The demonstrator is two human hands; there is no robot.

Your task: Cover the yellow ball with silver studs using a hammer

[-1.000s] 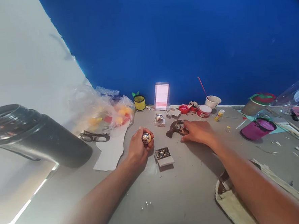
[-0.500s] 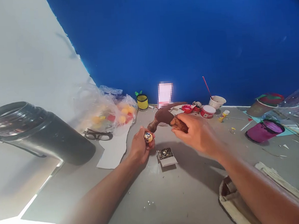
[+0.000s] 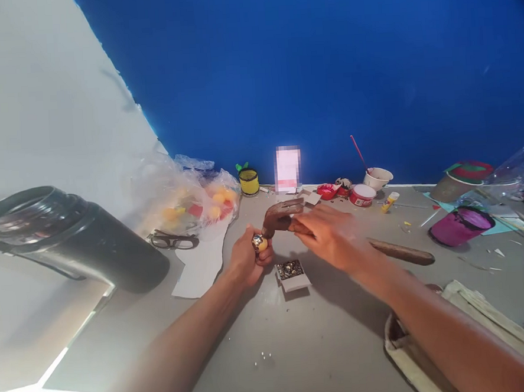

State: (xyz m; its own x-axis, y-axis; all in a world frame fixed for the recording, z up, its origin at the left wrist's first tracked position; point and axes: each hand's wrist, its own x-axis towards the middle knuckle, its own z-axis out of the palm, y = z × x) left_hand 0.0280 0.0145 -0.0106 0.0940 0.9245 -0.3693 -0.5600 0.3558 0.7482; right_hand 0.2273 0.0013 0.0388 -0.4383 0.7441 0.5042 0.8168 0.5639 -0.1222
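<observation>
Hammer (image 3: pixel 281 214) beside a shiny ball (image 3: pixel 260 243), near the centre of the frame.
Fingers of the left hand (image 3: pixel 247 257) are closed around the ball; those of the right hand (image 3: pixel 328 230) grip the hammer close to its head. Just below, a small box (image 3: pixel 296 285) holds shiny pieces (image 3: pixel 290 269).
</observation>
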